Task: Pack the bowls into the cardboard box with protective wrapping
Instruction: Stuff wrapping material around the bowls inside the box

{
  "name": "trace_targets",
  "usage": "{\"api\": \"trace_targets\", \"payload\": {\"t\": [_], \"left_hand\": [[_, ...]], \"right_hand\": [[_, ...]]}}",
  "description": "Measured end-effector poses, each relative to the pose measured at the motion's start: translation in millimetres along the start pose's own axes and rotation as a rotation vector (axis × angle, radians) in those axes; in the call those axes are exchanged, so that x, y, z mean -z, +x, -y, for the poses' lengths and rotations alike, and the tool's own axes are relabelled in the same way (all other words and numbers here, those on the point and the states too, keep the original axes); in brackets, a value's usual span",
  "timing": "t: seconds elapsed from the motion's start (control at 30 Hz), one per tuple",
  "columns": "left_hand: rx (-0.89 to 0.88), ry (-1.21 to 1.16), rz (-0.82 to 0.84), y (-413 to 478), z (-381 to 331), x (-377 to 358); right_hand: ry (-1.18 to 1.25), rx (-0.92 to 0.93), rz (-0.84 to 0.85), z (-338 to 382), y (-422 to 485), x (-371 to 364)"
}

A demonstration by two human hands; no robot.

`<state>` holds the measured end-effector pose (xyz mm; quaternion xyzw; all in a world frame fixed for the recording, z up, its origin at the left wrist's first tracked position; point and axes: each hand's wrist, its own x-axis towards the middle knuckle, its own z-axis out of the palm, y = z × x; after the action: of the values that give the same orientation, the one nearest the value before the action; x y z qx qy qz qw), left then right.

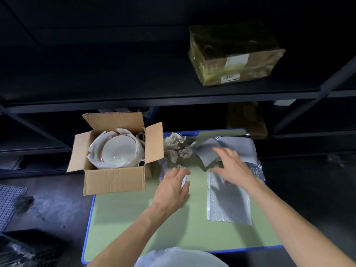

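An open cardboard box (113, 180) stands at the left end of the green table (134, 218). Inside it a white bowl (119, 151) with a thin red rim lies in white wrapping paper (92, 149). My left hand (172, 189) hovers over the table just right of the box, fingers spread, with a small white object partly hidden under its fingers. My right hand (234, 165) is open above grey foam sheets (238, 147) and a bubble-wrap sheet (228, 205). Crumpled paper (178, 146) lies beside the box's right flap.
Dark metal shelving rises behind the table, with a taped brown parcel (234, 54) on an upper shelf and another box (246, 120) below it. A white rounded object (181, 257) sits at the bottom edge. The floor at left holds a mesh mat (8, 201).
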<state>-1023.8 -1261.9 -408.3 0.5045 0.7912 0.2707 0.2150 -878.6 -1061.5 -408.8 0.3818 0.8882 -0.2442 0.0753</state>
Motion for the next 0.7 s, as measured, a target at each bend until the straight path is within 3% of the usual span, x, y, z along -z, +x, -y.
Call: {"api": "trace_targets", "payload": {"t": [0.23, 0.37, 0.5, 0.7], "left_hand": [[0.054, 0.012, -0.005, -5, 3, 0], [0.082, 0.019, 0.000, -1, 7, 0], [0.048, 0.012, 0.006, 11, 6, -1], [-0.046, -0.009, 0.038, 25, -13, -3]], "right_hand": [[-0.201, -0.007, 0.249, -9, 69, -2], [-0.197, 0.058, 0.068, -3, 65, -13], [-0.018, 0.106, -0.086, -4, 44, -15], [0.246, 0.161, -0.089, -1, -5, -3]]}}
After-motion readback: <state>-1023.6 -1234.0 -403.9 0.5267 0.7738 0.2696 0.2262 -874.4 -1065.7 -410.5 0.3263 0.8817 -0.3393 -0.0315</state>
